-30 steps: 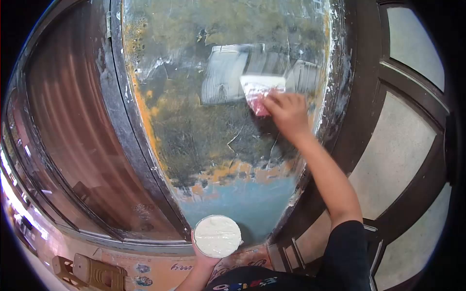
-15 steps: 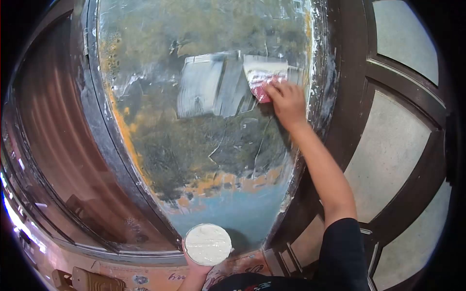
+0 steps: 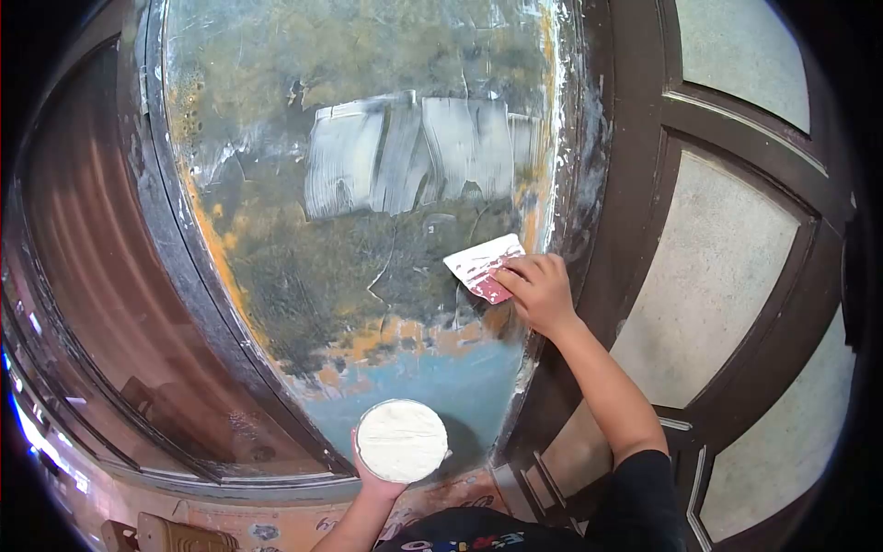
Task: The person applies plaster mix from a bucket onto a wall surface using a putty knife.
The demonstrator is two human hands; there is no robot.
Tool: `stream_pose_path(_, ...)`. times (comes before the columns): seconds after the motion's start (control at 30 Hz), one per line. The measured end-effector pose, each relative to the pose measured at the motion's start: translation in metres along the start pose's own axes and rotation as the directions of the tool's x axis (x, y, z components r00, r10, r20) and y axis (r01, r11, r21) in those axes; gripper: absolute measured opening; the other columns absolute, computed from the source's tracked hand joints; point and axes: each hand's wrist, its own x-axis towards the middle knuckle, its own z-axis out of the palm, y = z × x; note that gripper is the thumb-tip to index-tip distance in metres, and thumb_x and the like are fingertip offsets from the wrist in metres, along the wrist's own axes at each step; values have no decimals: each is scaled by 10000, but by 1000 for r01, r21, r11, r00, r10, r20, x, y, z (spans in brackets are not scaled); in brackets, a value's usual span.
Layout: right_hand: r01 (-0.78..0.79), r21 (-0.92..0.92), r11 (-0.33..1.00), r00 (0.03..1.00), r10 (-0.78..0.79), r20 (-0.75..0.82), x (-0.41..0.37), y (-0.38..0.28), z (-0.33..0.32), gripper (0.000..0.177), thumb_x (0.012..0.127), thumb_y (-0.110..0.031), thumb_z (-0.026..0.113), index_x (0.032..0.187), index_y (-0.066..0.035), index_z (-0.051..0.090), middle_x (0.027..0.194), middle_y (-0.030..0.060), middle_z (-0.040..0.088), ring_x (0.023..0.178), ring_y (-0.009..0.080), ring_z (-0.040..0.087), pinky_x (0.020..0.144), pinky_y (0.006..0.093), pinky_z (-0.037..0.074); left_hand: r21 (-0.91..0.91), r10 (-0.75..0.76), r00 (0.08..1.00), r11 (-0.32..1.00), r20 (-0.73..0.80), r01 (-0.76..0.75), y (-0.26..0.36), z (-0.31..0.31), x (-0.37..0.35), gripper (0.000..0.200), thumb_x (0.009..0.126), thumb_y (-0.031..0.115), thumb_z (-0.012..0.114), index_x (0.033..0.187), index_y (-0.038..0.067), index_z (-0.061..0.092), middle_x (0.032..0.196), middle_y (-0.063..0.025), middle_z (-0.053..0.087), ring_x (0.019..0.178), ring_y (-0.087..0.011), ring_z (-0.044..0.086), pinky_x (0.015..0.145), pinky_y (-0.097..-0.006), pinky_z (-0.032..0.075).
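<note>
My right hand grips a red flat scraper whose broad edge is coated with white paste. The scraper is over the lower right part of the wall, below a white smeared patch; whether it touches the wall I cannot tell. Low in the view, my left hand holds a round container of white paste from below and its left side. The wall surface is mottled green and orange, with pale blue at the bottom.
Dark-framed glass stands on the left. A dark brown panelled door or shutter fills the right side. At the bottom left a brown plastic chair stands on the patterned floor.
My right hand has moved down with the scraper, off the smeared patch, which now shows wider white streaks. The view has shifted slightly, and the container sits a little farther right.
</note>
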Motion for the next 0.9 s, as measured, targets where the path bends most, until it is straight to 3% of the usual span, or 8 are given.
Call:
stream_pose_path(0.1,-122,237,964,988,96,119,13,-27,-15,321,762,-84,619,1064,-157,695,1053,16,659,946,258,593,837,409,442,22,27,1000,999,-14,-27,-6,-6,1,804,930,700,356,1516,154,421,1563,-155,405,1403,-449,402,1145,-666,295)
stream_pose_path(0.17,-241,511,825,958,117,264,20,-54,-19,328,745,-3,572,1048,-75,674,911,105,646,857,318,605,784,411,470,90,71,996,994,-46,-67,-6,-7,3,807,928,700,359,1514,149,425,1558,-160,411,1403,-453,400,1139,-671,296)
stream_pose_path(0.23,-300,647,700,923,43,382,18,-81,-16,306,771,-4,567,1057,-49,665,884,123,644,830,334,626,756,424,493,-28,48,999,998,-17,-49,-6,-5,1,811,925,702,361,1518,151,417,1555,-162,414,1401,-456,402,1137,-679,295)
stream_pose_path(0.4,-364,754,546,870,-89,485,2,-138,4,289,795,-51,572,1069,-37,662,883,138,656,818,358,647,730,437,517,44,125,992,991,-27,-124,-5,9,4,791,927,696,363,1514,169,413,1555,-157,408,1390,-465,413,1087,-782,268)
stream_pose_path(0.63,-283,756,590,753,-351,556,0,-166,15,320,779,-140,570,1087,-97,650,937,122,662,902,344,662,792,477,529,-29,231,969,972,-82,-234,-8,0,-1,729,963,664,331,1488,174,458,1526,-134,456,1364,-390,476,1125,-602,366)
stream_pose_path(0.77,-289,785,547,798,-315,513,-4,-159,25,334,793,-115,586,1118,-69,649,984,142,678,915,346,668,797,452,535,107,277,956,958,-101,-266,-8,7,-2,740,959,657,359,1509,166,424,1538,-138,439,1362,-404,475,1128,-624,352)
stream_pose_path(0.87,-623,727,289,750,-45,660,-21,-151,39,311,888,-80,601,1196,-52,624,990,134,692,896,260,688,761,361,543,-25,222,972,974,-80,-225,-1,2,-2,796,947,686,356,1529,144,392,1547,-158,421,1385,-434,437,1139,-636,331)
stream_pose_path(0.9,-623,728,288,749,-51,661,-30,-153,47,311,888,-80,601,1196,-52,624,990,134,692,896,260,688,761,361,543,-13,268,959,963,-91,-270,2,0,1,802,939,686,371,1531,145,385,1554,-163,409,1385,-446,431,1138,-647,328)
